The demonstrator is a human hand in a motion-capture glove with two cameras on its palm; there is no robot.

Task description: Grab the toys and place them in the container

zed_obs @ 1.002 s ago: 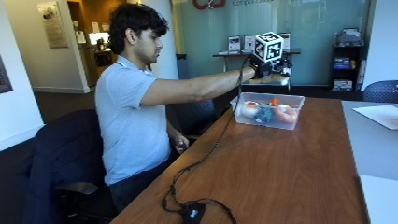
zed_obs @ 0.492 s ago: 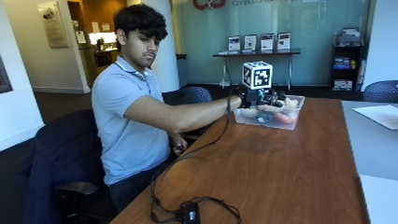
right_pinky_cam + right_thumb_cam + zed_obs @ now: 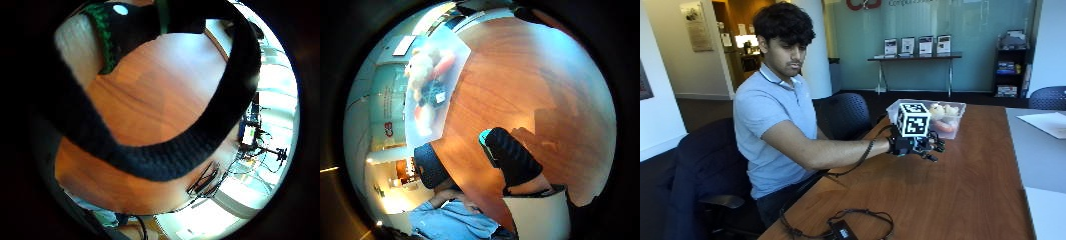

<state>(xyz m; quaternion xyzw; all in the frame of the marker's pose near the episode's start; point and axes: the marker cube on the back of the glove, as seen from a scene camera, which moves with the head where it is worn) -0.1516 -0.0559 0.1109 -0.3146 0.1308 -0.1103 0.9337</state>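
From my seat at the feed, I see the gloved right hand point(image 3: 914, 145) held out over the wooden table point(image 3: 953, 195), above the bare wood and apart from it, with nothing in its grasp. In the outside view the fingers hang down a little below the palm, loosely bent and closed on no object; I read them as relaxed rather than clenched. The thumb-side palm camera shows one gloved finger point(image 3: 512, 160) reaching out over the tabletop with only wood beneath it, and the little-finger-side camera shows the same brown surface under the hand's black strap. The toys point(image 3: 943, 116) lie in the clear plastic container point(image 3: 958, 107), which stands on the table beyond the hand, toward the far end, and well apart from the fingers. Through its translucent wall I can make out a pale plush figure and something red-orange beside it; in the thumb-side view a blue piece shows among them as well, though I cannot tell the toys apart any further. A black cable and a small black device point(image 3: 840, 231) lie on the near edge of the table, close to the seated person.
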